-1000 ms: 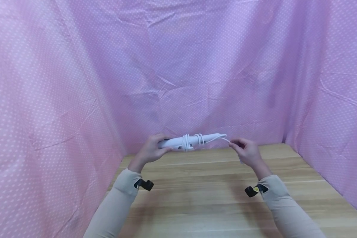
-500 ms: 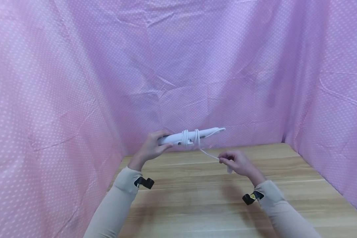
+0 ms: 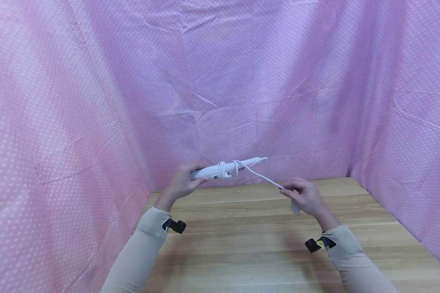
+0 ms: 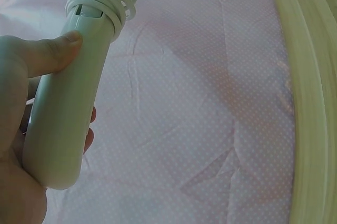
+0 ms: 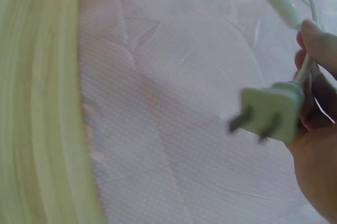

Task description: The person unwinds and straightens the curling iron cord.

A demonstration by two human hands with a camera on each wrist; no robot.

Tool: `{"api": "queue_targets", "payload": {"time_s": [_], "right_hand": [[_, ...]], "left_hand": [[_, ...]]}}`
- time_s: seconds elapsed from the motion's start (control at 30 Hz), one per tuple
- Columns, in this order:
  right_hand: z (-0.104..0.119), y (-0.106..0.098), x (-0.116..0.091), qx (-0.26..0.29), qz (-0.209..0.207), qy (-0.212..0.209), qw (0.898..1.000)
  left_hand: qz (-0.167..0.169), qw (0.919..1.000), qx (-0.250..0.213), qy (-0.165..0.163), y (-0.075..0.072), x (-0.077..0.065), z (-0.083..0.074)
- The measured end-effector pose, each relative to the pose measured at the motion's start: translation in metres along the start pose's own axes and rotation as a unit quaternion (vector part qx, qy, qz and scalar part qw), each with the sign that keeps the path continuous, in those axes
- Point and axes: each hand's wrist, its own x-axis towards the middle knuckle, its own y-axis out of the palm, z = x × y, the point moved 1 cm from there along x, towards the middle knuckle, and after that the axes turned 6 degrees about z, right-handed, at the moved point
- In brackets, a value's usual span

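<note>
My left hand (image 3: 182,182) grips a long white hair straightener (image 3: 210,171) by its rounded end, held up over the table. In the left wrist view the thumb lies along its smooth body (image 4: 68,98), and fingertips show round the far side. Several turns of white cord (image 3: 259,175) wrap its middle, and a slack loop hangs beside them. From there the cord runs stretched to my right hand (image 3: 308,198), which pinches it between thumb and fingers. Just below that pinch dangles the two-pin plug (image 5: 269,112), its prongs blurred in the right wrist view.
A light wood-grain table (image 3: 238,244) lies under both hands. Pink cloth with white dots (image 3: 242,89) hangs as walls at the back and on both sides. A small black camera mount (image 3: 177,226) sits on each wrist.
My right hand came down and left, passing the cord under the straightener, then moved back right and up. The cord now crosses the straightener's front. My left hand shifted slightly left, still holding it.
</note>
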Motion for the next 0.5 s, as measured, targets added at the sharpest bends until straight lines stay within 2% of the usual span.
{"api": "queue_targets", "payload": {"time_s": [0.2, 0.27, 0.37, 0.5], "right_hand": [[0.006, -0.014, 0.005, -0.044, -0.089, -0.065, 0.993], [0.008, -0.018, 0.008, -0.036, -0.108, -0.076, 0.991], [0.011, -0.023, 0.012, -0.029, -0.142, -0.078, 0.986], [0.01, -0.03, 0.02, -0.062, -0.195, -0.07, 0.976]], "left_hand": [[0.006, 0.9998, 0.017, -0.013, 0.005, -0.007, 0.004], [0.007, 0.9998, 0.017, -0.01, 0.006, -0.009, 0.006], [0.008, 0.9999, 0.012, 0.0, 0.009, -0.013, 0.007], [0.005, 0.9999, 0.001, 0.012, 0.013, -0.017, 0.007]]}}
